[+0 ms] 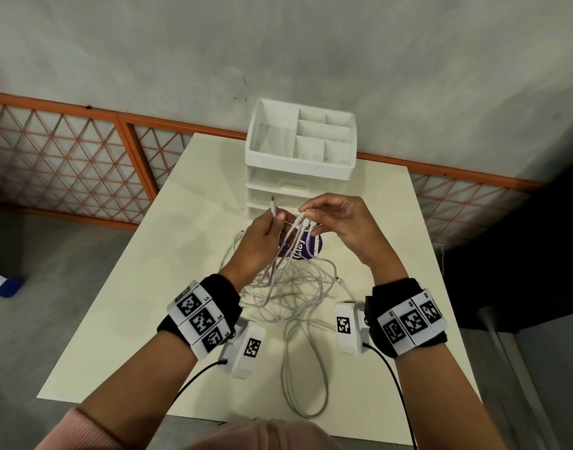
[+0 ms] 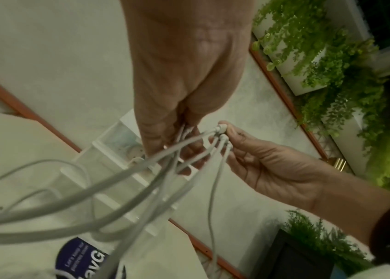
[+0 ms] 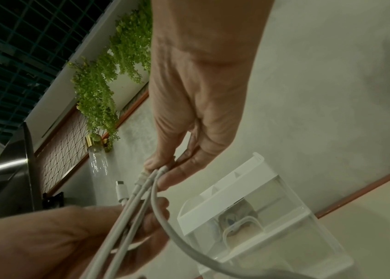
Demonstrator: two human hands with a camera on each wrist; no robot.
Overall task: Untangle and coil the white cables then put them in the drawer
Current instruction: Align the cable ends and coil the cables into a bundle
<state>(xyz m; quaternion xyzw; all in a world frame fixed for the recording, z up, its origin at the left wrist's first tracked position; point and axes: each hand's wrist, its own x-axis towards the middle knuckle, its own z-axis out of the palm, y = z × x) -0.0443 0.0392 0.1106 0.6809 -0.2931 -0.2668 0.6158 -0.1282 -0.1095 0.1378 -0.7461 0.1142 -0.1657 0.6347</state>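
A round purple-labelled container (image 1: 306,248) sits on my cream table (image 1: 168,261). Behind it runs an orange-framed lattice panel (image 1: 67,157) under a grey wall (image 1: 278,43), with green hanging plants (image 3: 98,85) nearby.

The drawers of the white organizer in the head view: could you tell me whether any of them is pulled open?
No, the drawers of the white organizer all sit flush and closed.
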